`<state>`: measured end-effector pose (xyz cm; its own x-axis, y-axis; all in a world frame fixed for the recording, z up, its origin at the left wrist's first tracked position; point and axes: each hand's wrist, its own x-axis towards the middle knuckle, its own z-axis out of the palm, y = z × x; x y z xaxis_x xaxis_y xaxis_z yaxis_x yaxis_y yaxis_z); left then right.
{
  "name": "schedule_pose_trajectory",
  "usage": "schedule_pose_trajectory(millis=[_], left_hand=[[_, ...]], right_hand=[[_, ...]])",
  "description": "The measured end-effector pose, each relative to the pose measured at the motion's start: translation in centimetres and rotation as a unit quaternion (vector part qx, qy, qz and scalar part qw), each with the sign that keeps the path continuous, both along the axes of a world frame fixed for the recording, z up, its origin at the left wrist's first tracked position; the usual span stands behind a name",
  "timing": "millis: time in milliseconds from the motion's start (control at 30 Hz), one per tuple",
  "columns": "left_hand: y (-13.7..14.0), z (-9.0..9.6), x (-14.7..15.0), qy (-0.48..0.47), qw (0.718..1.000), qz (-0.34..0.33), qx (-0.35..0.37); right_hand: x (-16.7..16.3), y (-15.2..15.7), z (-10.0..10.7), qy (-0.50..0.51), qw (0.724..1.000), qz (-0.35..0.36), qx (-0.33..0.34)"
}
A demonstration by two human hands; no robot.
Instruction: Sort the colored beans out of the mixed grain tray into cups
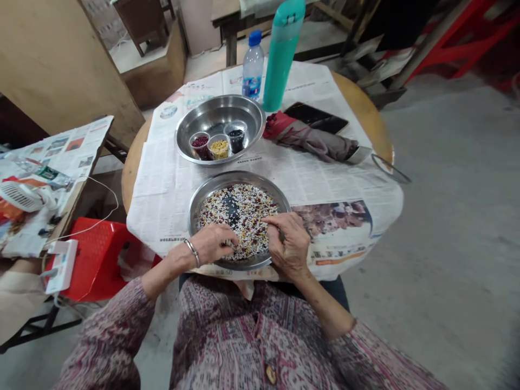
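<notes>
A shallow steel plate (pixel 193 216) near the table's front holds mixed white, dark red, yellow and black grains and beans (pixel 258 203). My left hand (pixel 215 241), with a bracelet (pixel 192 252) at its wrist, reaches over the plate's front left, its fingers curled close to the grains. Over the right side is my right hand (pixel 287 241), fingers bent inward and thumb near the index finger. Whatever either hand pinches is too small to make out. Behind, a steel basin (pixel 184 132) contains small clear cups of red beans (pixel 200 145), yellow grains (pixel 219 148) and black beans (pixel 236 140).
Newspaper (pixel 158 184) covers the round table. A water bottle (pixel 252 67), green tumbler (pixel 282 57), dark phone (pixel 316 117) and folded umbrella (pixel 312 140) lie or stand toward the back. To the left are a red stool (pixel 93 265) and a power strip (pixel 62 266).
</notes>
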<state>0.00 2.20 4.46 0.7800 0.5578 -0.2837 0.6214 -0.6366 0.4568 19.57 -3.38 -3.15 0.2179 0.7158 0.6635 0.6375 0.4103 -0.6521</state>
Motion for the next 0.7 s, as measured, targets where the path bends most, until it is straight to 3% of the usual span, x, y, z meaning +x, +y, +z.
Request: schedule_pose_trajectory(millis=[167,333,500,700], left_hand=[[-1.4,-0.7,0.2,-0.002,0.999,-0.044,-0.009],[-0.6,-0.2,1.1,0.064,0.996,0.013,0.067],[0.9,0.2,0.9,0.051,0.984,0.088,0.149],[2.3,-1.4,2.7,0.053,0.985,0.116,0.117]], right_hand=[[0.0,0.0,-0.1,-0.004,1.0,0.0,0.003],[0.0,0.0,-0.1,-0.004,1.0,-0.006,-0.001],[0.0,0.0,-0.1,0.0,1.0,-0.006,-0.012],[0.0,0.0,0.0,0.003,1.0,-0.004,-0.012]])
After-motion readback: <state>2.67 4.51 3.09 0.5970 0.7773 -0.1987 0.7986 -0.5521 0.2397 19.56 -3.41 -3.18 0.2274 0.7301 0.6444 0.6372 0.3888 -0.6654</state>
